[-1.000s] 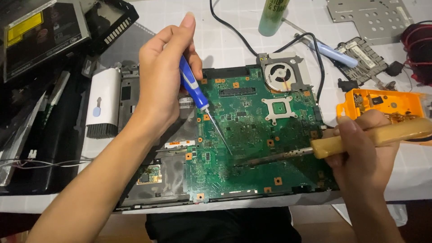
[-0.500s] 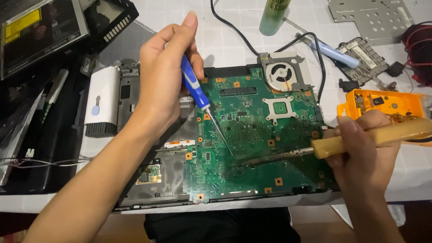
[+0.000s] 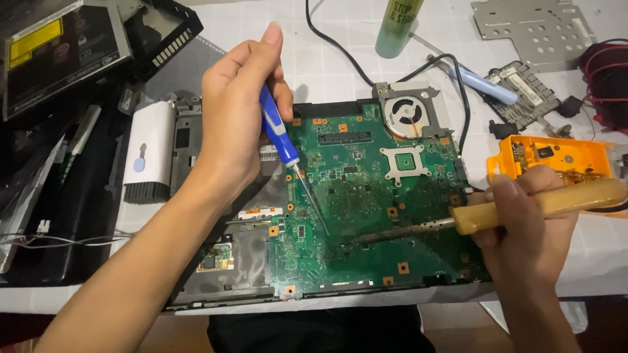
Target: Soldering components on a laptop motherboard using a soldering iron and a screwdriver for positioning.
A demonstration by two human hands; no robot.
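A green laptop motherboard (image 3: pixel 366 196) lies in its dark chassis in front of me. My left hand (image 3: pixel 232 124) grips a blue-handled screwdriver (image 3: pixel 278 131), whose thin shaft slants down to a spot near the board's lower middle. My right hand (image 3: pixel 523 222) holds a soldering iron (image 3: pixel 536 206) by its yellow wooden handle. The iron's dark metal tip reaches left and meets the board right beside the screwdriver's point. A square bracket (image 3: pixel 405 161) and a round fan (image 3: pixel 409 114) sit at the board's upper right.
An orange tool case (image 3: pixel 556 157) stands right of the board. A green bottle (image 3: pixel 396 26), black cable (image 3: pixel 340 46), blue pen (image 3: pixel 481 84) and metal plate (image 3: pixel 533 29) lie at the back. At the left are an optical drive (image 3: pixel 59 52), a white brush (image 3: pixel 149 153) and dark laptop parts (image 3: pixel 78 216).
Both hands and both tools stay almost still. The screwdriver point and iron tip remain at the same spot on the board.
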